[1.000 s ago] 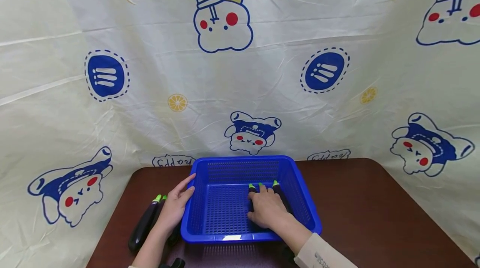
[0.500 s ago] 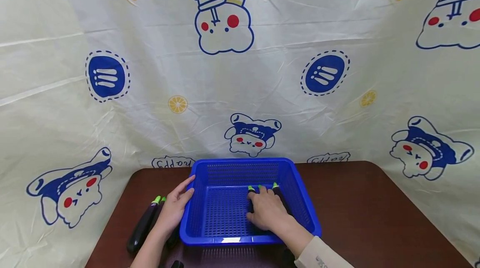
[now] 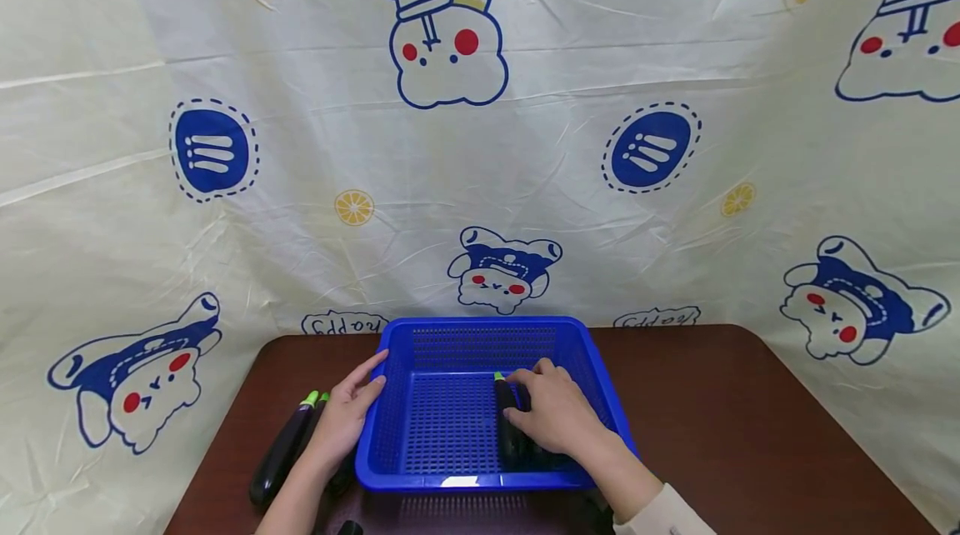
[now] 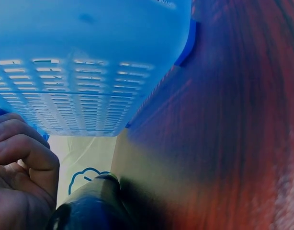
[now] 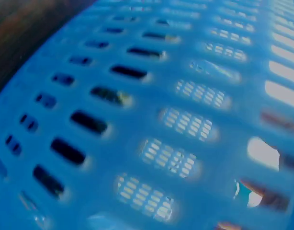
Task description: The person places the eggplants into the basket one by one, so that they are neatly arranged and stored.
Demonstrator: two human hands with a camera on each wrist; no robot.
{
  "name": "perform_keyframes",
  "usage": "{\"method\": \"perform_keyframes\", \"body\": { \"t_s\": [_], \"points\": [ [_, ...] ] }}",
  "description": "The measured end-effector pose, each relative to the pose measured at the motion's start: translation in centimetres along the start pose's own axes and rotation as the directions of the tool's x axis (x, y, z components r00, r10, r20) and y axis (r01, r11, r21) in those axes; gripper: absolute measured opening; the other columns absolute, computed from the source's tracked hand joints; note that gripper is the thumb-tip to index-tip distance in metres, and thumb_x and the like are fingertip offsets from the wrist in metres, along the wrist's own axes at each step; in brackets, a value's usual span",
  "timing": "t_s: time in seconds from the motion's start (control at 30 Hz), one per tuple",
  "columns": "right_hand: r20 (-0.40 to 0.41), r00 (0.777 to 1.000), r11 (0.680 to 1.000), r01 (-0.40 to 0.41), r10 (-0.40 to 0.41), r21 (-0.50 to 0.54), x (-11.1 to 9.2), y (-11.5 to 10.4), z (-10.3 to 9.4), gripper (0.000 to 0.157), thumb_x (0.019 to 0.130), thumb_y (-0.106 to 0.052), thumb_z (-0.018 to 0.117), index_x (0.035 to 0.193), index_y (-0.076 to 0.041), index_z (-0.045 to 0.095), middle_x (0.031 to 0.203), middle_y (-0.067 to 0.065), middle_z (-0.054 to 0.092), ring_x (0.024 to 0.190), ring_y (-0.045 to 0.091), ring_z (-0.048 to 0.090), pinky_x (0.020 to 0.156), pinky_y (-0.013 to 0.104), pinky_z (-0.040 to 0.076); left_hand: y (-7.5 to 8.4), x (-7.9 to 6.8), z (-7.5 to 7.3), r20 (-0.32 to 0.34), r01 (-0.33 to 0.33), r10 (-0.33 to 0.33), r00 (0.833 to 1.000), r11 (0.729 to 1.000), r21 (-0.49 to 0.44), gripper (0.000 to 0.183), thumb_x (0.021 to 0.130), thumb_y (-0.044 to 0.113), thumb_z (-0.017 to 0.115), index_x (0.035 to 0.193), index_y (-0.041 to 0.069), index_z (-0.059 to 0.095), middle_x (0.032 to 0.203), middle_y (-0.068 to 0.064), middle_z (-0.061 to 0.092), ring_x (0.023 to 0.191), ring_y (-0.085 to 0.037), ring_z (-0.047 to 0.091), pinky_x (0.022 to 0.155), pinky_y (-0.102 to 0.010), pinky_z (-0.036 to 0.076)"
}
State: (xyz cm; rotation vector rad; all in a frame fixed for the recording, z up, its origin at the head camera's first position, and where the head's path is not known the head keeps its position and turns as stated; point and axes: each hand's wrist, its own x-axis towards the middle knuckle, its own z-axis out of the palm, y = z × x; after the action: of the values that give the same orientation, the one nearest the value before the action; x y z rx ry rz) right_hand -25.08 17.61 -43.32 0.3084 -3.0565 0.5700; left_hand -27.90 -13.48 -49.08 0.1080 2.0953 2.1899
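A blue plastic basket [image 3: 442, 481] with perforated sides sits on the table in the head view. My left hand [image 3: 347, 414] holds its left rim; in the left wrist view the fingers [image 4: 22, 148] curl beside the basket wall [image 4: 89, 38]. Inside, dark eggplants lie along the right half. My right hand [image 3: 555, 414] reaches over them, thumb and fingers bent around one eggplant [image 3: 525, 397]. To its left a green-tipped eggplant [image 3: 508, 435] lies uncovered. The right wrist view shows only the basket's slotted wall [image 5: 152, 110], close up, with dark shapes behind it.
Left of the basket, on the brown table [image 3: 720, 435], lie more eggplants [image 3: 281, 456], partly behind my left forearm. A dark rounded end [image 3: 350, 527] shows at the bottom edge. A patterned white cloth [image 3: 525, 185] hangs behind the table.
My right hand has shifted right inside the basket, its fingers now more bent, uncovering the left eggplant and covering the right one. The left hand stays on the rim.
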Motion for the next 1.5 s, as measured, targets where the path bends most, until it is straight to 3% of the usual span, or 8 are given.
{"method": "perform_keyframes", "body": {
  "t_s": [0.23, 0.43, 0.57, 0.7, 0.93, 1.23, 1.37, 1.5],
  "points": [
    [-0.064, 0.998, 0.999, 0.003, 0.0, 0.051, -0.1, 1.3, -1.2, 0.041, 0.09, -0.031, 0.081, 0.128, -0.017, 0.072, 0.108, 0.008, 0.061, 0.094, 0.022, 0.051, 0.077, 0.038, 0.044, 0.3, 0.0, -0.1, 0.009, 0.001, -0.001, 1.0, 1.0, 0.005, 0.045, 0.11, 0.023, 0.052, 0.155, 0.022, 0.048, 0.131, -0.03, 0.067, 0.103, -0.039, 0.075, 0.076, -0.042, 0.064],
    [-0.134, 0.991, 0.997, -0.004, 0.014, 0.073, -1.0, 2.5, -2.3, 0.039, 0.091, -0.032, 0.08, 0.127, -0.021, 0.073, 0.113, 0.006, 0.064, 0.095, 0.02, 0.053, 0.075, 0.035, 0.045, 0.3, -0.1, -0.2, 0.04, 0.025, -0.026, 0.999, 1.0, 0.006, 0.047, 0.11, 0.025, 0.052, 0.157, 0.021, 0.045, 0.133, -0.031, 0.065, 0.102, -0.036, 0.075, 0.077, -0.042, 0.064],
    [-0.206, 0.978, 0.998, -0.003, 0.017, 0.07, -1.5, 3.8, -2.9, 0.036, 0.094, -0.031, 0.077, 0.128, -0.02, 0.073, 0.119, 0.009, 0.066, 0.106, 0.027, 0.058, 0.083, 0.044, 0.051, 0.2, -0.3, -0.2, 0.043, 0.031, -0.031, 0.999, 1.0, 0.001, 0.048, 0.11, 0.026, 0.052, 0.157, 0.021, 0.044, 0.131, -0.03, 0.066, 0.101, -0.036, 0.076, 0.077, -0.042, 0.064],
    [-0.26, 0.965, 0.994, -0.006, 0.034, 0.109, -1.9, 5.3, -3.3, 0.038, 0.096, -0.028, 0.074, 0.133, -0.017, 0.071, 0.129, 0.015, 0.062, 0.119, 0.038, 0.054, 0.094, 0.056, 0.049, 0.3, -0.3, -0.4, 0.027, 0.033, -0.033, 0.999, 0.999, 0.003, 0.047, 0.11, 0.028, 0.053, 0.156, 0.024, 0.046, 0.127, -0.029, 0.069, 0.098, -0.036, 0.076, 0.075, -0.042, 0.064],
    [-0.242, 0.957, 0.962, -0.097, 0.16, 0.254, -2.9, 8.6, -3.2, 0.045, 0.1, -0.029, 0.069, 0.144, -0.018, 0.062, 0.141, 0.02, 0.053, 0.121, 0.039, 0.056, 0.09, 0.054, 0.049, 0.3, 0.0, -0.4, 0.033, 0.032, -0.032, 0.999, 1.0, -0.001, 0.046, 0.11, 0.025, 0.052, 0.155, 0.024, 0.047, 0.131, -0.03, 0.067, 0.102, -0.038, 0.075, 0.077, -0.043, 0.064],
    [-0.21, 0.955, 0.934, -0.135, 0.212, 0.331, -3.1, 10.4, -2.1, 0.043, 0.102, -0.031, 0.068, 0.143, -0.018, 0.062, 0.14, 0.02, 0.054, 0.117, 0.037, 0.062, 0.091, 0.054, 0.052, 0.4, 0.0, -0.4, 0.033, 0.033, -0.032, 0.999, 0.999, -0.008, 0.046, 0.11, 0.024, 0.051, 0.156, 0.024, 0.046, 0.133, -0.031, 0.065, 0.104, -0.039, 0.074, 0.078, -0.042, 0.064],
    [-0.137, 0.958, 0.885, -0.172, 0.253, 0.433, -3.0, 11.0, -1.7, 0.047, 0.103, -0.038, 0.065, 0.147, -0.022, 0.059, 0.141, 0.019, 0.055, 0.118, 0.034, 0.064, 0.086, 0.043, 0.056, 0.5, 0.0, -0.4, 0.043, 0.028, -0.028, 0.999, 1.0, -0.005, 0.047, 0.11, 0.025, 0.051, 0.156, 0.023, 0.045, 0.133, -0.032, 0.065, 0.103, -0.039, 0.075, 0.078, -0.042, 0.064],
    [-0.015, 0.96, 0.766, -0.213, 0.279, 0.607, -2.9, 11.6, -1.2, 0.053, 0.103, -0.043, 0.064, 0.152, -0.025, 0.053, 0.146, 0.02, 0.054, 0.115, 0.03, 0.067, 0.08, 0.036, 0.061, 0.5, 0.0, -0.5, 0.063, 0.028, -0.028, 0.998, 1.0, 0.001, 0.049, 0.11, 0.028, 0.052, 0.158, 0.022, 0.043, 0.133, -0.032, 0.065, 0.103, -0.039, 0.075, 0.079, -0.043, 0.064]
  ]
}}
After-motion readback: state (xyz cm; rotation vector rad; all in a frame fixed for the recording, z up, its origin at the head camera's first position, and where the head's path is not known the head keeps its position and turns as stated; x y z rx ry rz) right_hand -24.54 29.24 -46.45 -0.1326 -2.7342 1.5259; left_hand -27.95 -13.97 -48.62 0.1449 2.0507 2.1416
